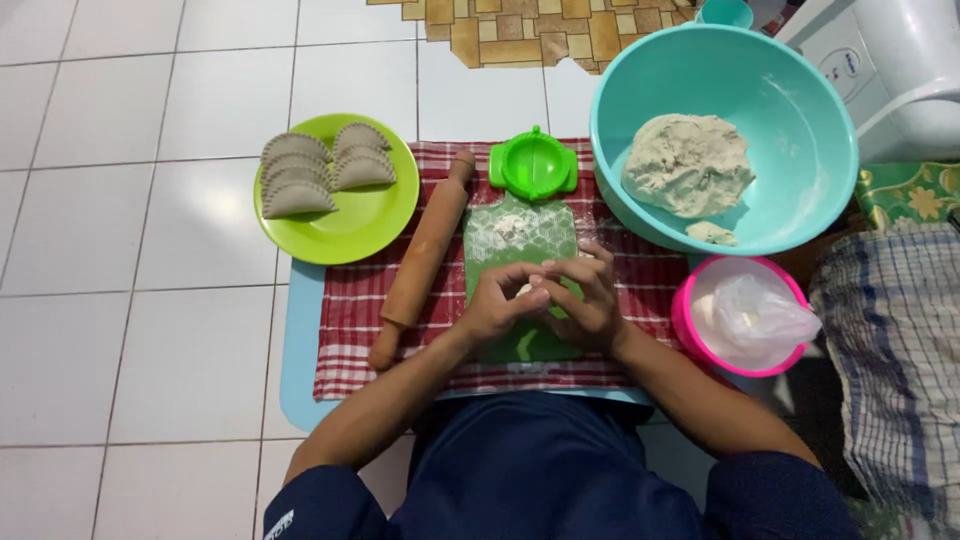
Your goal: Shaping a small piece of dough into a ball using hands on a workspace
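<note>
While soft and easily dented, a small pale dough ball [525, 291] at frame centre is pinched between left hand [497, 303] and right hand [583, 300], best gripped lightly around its sides.

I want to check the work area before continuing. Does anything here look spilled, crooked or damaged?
Nothing serious stands out. The rolling pin lies slanted across the checked cloth, and flour dusts the green board. Both hands hold a small dough piece. The folded dumplings sit neatly on the green plate.
</note>
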